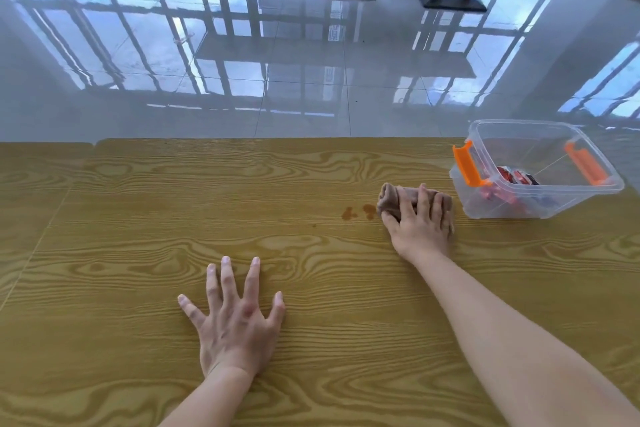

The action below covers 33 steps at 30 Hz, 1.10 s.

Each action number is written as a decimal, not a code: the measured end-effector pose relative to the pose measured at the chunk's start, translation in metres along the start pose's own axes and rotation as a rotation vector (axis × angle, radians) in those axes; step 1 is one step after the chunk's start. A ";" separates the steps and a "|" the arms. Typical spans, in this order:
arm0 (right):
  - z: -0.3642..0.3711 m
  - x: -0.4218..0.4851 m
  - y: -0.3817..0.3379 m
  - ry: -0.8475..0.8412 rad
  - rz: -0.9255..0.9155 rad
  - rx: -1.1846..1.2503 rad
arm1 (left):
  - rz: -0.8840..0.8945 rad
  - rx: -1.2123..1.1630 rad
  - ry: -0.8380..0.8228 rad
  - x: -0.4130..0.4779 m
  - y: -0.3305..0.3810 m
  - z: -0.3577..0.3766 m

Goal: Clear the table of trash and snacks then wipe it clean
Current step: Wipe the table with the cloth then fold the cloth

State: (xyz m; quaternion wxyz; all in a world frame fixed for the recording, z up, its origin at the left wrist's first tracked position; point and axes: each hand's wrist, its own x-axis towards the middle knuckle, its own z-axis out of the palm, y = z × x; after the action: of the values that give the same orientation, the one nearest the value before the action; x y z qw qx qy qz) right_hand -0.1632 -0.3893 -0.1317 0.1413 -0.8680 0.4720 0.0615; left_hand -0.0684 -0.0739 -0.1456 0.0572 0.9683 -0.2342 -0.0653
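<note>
- right hand [420, 218] is pressed down on a bunched brown cloth [398, 199], fingers curled over it, just left of the clear bin [540, 198]
- brown spill spots [360, 211] sit right at the cloth's left edge
- snack packets [516, 178] are inside the bin
- left hand [235, 319] is flat on the wooden table [138, 218], fingers spread wide, holding nothing, well left of the bin

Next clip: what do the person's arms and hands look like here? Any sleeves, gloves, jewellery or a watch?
Both arms are bare as far as the picture shows, with no sleeve in view. The left hand and the right hand wear no gloves. No rings show on the fingers, and neither wrist carries a watch or band. No marks or bandages are visible.
</note>
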 end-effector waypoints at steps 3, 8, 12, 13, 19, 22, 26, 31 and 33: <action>0.006 -0.023 0.009 0.032 -0.082 -0.004 | 0.005 0.004 0.001 0.000 0.000 0.001; 0.033 -0.105 0.043 0.104 -0.368 -0.085 | 0.003 0.013 -0.008 0.000 0.001 0.000; 0.009 -0.044 0.028 0.069 -0.160 -0.072 | 0.001 0.017 -0.013 -0.001 0.001 0.000; 0.004 -0.022 0.016 0.052 -0.081 -0.037 | 0.000 0.018 -0.010 -0.001 0.000 0.000; 0.004 -0.013 -0.012 -0.007 -0.116 0.003 | -0.001 0.020 -0.010 0.000 0.001 0.000; 0.030 -0.097 0.014 0.126 -0.333 -0.003 | -0.001 0.025 -0.015 0.000 0.001 -0.001; 0.033 -0.122 0.034 0.084 -0.429 -0.078 | -0.001 0.016 -0.026 -0.001 0.003 -0.002; -0.010 -0.028 -0.019 0.134 -0.132 0.013 | -0.009 0.010 -0.026 -0.001 0.003 -0.005; -0.017 -0.023 -0.034 0.210 -0.241 0.074 | -0.007 0.001 -0.029 -0.001 0.004 -0.005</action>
State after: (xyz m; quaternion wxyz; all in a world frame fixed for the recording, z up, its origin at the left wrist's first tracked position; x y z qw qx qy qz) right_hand -0.1478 -0.3591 -0.1039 0.1292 -0.9142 0.3786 -0.0646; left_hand -0.0704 -0.0762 -0.1395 0.0530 0.9681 -0.2317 -0.0795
